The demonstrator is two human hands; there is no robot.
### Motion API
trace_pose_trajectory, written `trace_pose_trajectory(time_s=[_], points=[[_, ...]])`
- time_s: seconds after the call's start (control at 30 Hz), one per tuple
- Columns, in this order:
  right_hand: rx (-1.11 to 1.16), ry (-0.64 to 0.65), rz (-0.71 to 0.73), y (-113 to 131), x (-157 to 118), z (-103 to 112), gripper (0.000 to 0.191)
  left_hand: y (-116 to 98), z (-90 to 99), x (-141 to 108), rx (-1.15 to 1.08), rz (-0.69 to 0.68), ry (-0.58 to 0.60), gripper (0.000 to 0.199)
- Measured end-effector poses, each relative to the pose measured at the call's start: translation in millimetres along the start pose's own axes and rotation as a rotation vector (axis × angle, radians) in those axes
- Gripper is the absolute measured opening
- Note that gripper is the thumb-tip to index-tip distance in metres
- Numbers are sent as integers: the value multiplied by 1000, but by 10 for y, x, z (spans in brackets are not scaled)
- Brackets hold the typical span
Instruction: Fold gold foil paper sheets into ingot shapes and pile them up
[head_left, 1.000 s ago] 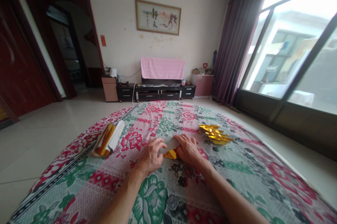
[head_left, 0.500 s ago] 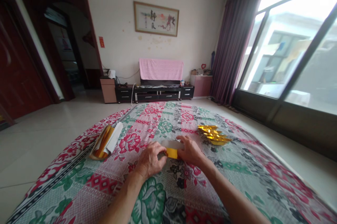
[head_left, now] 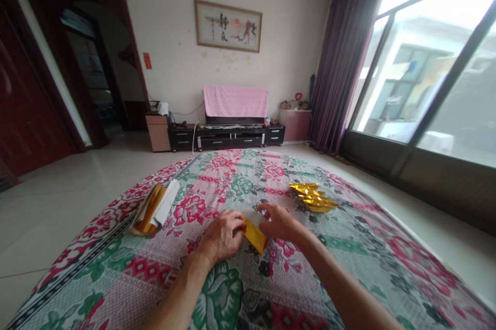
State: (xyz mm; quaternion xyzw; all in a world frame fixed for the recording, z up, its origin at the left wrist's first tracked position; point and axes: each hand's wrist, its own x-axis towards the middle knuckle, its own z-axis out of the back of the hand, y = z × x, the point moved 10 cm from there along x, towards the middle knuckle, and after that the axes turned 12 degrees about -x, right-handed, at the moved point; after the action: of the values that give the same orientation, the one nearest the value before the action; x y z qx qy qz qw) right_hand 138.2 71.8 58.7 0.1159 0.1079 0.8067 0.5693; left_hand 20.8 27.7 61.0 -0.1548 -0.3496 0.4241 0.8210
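Observation:
A sheet of gold foil paper (head_left: 254, 235), white on its other side, is partly folded between my hands at the middle of the table. My left hand (head_left: 226, 232) is closed on its left edge, the fingertips curled at the gold strip. On the far right side, my right hand (head_left: 279, 221) pinches the paper, with the index finger over the white part. To the right sits a stack of folded gold paper ingots (head_left: 313, 198). A loose roll of gold and white paper sheets (head_left: 155, 208) lies on the left of the table.
A flowered cloth (head_left: 228, 294) in red, green and grey covers the round table. Beyond it stand a low black TV cabinet (head_left: 232, 141) and a TV under a pink towel (head_left: 236, 101). A window (head_left: 418, 87) and a purple curtain (head_left: 341, 61) are at right.
The gold part of the paper now shows larger and slants down toward me on the right. My right hand has shifted slightly, and my left hand stays nearly in place.

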Motion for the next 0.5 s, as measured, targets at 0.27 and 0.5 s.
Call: trace_pose_trajectory(time_s=[0.27,0.5], points=[[-99,17,108,159,-77,36,30,-65,-19,39,34,36,14,14],[-23,-268,416,379,-278,190,27,-29,-21,48,61,7,17,14]])
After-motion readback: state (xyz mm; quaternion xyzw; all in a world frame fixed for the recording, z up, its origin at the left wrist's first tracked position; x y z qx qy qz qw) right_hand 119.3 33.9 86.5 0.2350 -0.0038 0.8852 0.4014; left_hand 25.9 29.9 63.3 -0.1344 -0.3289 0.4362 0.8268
